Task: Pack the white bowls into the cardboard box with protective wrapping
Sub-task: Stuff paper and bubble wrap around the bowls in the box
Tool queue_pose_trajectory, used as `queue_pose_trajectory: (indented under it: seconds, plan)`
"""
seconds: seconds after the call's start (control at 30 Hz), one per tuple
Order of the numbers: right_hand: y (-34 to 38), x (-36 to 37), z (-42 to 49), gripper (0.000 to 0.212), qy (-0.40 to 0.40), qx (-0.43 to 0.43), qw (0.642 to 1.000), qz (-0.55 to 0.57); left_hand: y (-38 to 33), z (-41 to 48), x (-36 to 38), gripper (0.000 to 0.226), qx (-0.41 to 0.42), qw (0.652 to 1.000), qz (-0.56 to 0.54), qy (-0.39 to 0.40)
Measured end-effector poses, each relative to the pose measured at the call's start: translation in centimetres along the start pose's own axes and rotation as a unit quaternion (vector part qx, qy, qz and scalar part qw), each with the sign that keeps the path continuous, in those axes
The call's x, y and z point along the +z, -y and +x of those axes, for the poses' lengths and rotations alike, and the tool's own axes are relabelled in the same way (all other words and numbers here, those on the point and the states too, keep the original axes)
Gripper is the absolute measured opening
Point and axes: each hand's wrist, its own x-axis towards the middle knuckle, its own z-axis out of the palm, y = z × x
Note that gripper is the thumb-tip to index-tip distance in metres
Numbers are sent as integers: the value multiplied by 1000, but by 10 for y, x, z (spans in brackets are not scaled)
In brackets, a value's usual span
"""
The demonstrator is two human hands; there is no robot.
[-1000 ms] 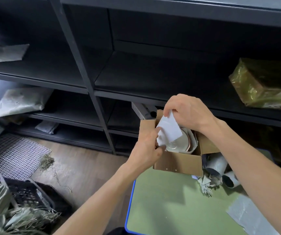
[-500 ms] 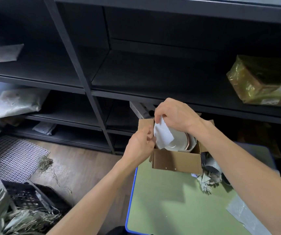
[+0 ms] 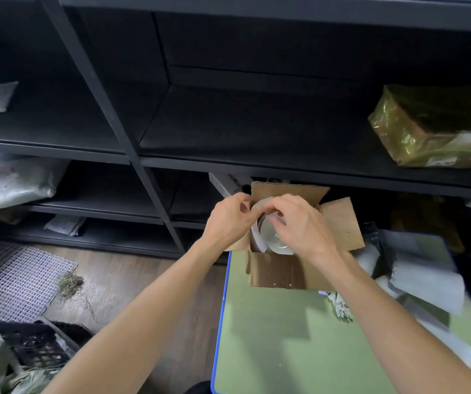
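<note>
An open cardboard box [image 3: 278, 273] stands at the far left corner of the green table [image 3: 285, 351], flaps spread. White bowls [image 3: 272, 237] stand on edge inside it. A white wrapping sheet [image 3: 256, 240] is tucked between the bowls and the box's left wall. My left hand [image 3: 228, 220] is at the box's left top edge, fingers pinched on the sheet's upper edge. My right hand [image 3: 299, 227] curls over the top of the bowls, with its fingertips meeting the left hand's on the same edge. It hides much of the bowls.
Dark metal shelving [image 3: 132, 149] rises right behind the box. A gold-wrapped package [image 3: 433, 129] sits on the shelf at right. White sheets and grey bags [image 3: 427, 277] and a dried herb bundle [image 3: 339, 308] lie on the table's right. A black crate [image 3: 29, 345] is on the floor at left.
The white sheet, held up above the box a second ago, has been pushed down inside it beside the bowls. Both hands have dropped lower onto the box.
</note>
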Motion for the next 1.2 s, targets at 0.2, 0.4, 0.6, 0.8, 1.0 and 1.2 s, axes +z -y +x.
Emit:
queue_pose_trajectory:
  seconds: [0.2,0.4,0.6,0.8,1.0,1.2]
  plan:
    - [3,38,-24,20,35,74,997,-15,2,23,8,35,22,996,90,20]
    - [2,54,-27,8,41,81,995,-49,9,31,17,14,8,991,133,24]
    - [-3,45,-20,21,99,69,989,-86,12,29,25,13,16,979,199,34]
    - [-3,41,-13,17,164,52,978,-120,10,41,33,15,62,969,234,36]
    - [0,34,-12,25,160,25,976,-144,6,47,36,29,139,973,180,28]
    - [9,35,-15,15,132,32,970,-201,12,54,39,25,197,957,209,35]
